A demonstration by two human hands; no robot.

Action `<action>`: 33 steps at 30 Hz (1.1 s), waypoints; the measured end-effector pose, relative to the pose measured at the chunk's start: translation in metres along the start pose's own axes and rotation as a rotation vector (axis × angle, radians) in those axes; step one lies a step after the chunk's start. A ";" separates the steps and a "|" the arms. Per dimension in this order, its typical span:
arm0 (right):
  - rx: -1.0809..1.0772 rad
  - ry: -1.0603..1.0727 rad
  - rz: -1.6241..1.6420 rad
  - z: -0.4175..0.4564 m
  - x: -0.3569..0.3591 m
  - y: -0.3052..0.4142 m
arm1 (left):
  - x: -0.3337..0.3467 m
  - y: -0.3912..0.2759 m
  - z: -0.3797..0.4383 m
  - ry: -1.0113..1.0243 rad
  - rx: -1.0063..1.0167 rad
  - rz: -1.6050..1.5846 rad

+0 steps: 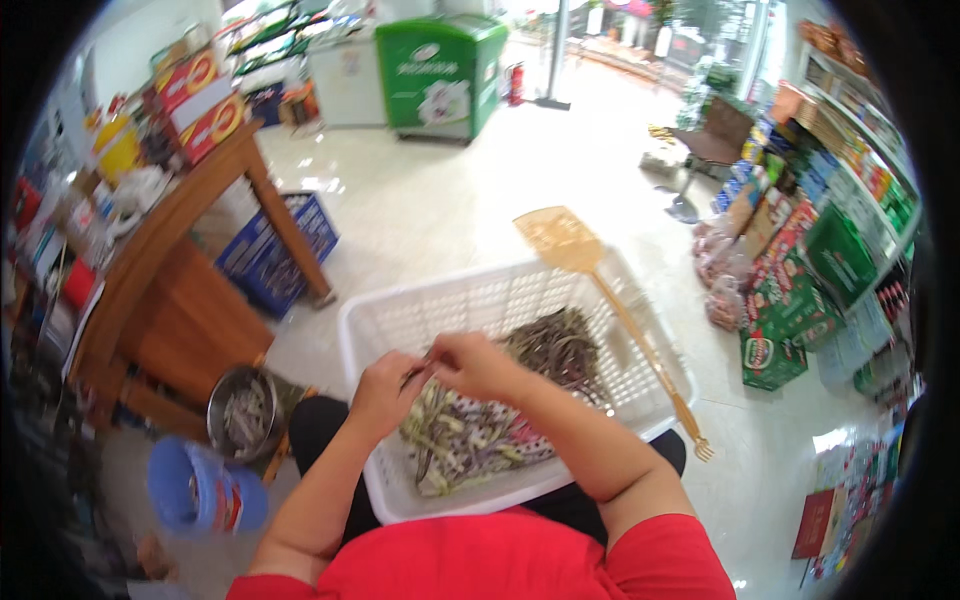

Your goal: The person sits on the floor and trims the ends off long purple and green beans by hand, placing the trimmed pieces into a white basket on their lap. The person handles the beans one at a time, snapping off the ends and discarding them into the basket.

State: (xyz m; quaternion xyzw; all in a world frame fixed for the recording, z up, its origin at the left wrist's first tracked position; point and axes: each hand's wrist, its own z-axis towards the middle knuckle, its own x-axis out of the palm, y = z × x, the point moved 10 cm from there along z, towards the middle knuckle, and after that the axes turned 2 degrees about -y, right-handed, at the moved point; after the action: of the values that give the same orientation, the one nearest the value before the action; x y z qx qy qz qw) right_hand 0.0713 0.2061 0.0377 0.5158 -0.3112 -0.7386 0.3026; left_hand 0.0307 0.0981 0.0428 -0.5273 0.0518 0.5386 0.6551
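My left hand (388,386) and my right hand (474,365) meet above a white plastic basket (652,367). Between their fingertips is a thin dark piece that looks like a bean pod (414,377), mostly hidden by the fingers. Inside the basket, a heap of dark purplish pods (559,345) lies at the far side. Paler green and purple pods or husks (465,442) spread over the near side, below my hands. The basket rests on or against my legs. A yellow fly swatter (626,315) lies across its right part, its handle end past the rim.
At left are a metal bowl (244,416) with pale pods, a blue bucket (199,487) and a wooden table (180,300). A blue crate (281,251) stands behind. Boxes (780,330) and stocked shelves (855,195) line the right. A green freezer (442,79) stands far ahead.
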 end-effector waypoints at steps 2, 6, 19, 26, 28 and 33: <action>-0.009 -0.021 -0.033 0.000 0.005 -0.004 | 0.000 -0.005 0.000 -0.016 0.001 0.023; 0.092 -0.035 -0.039 -0.003 0.008 -0.012 | 0.004 -0.004 -0.001 -0.024 -0.032 0.006; 0.518 0.135 0.927 -0.009 0.053 -0.043 | -0.005 0.038 -0.010 -0.110 -0.246 -0.515; 0.688 -0.073 -0.648 -0.025 -0.070 -0.149 | -0.017 0.073 -0.017 -0.370 -0.437 -0.974; 0.731 0.035 -0.774 -0.035 -0.080 -0.163 | -0.014 0.066 -0.012 -0.344 -0.443 -0.992; 0.330 0.002 0.188 0.003 -0.021 -0.101 | -0.010 0.065 -0.009 -0.269 -0.435 -0.928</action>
State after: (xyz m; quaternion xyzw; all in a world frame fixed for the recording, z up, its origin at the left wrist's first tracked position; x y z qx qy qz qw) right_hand 0.0614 0.2859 -0.0275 0.5279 -0.4746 -0.6455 0.2818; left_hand -0.0185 0.0758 0.0034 -0.5448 -0.3846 0.2530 0.7009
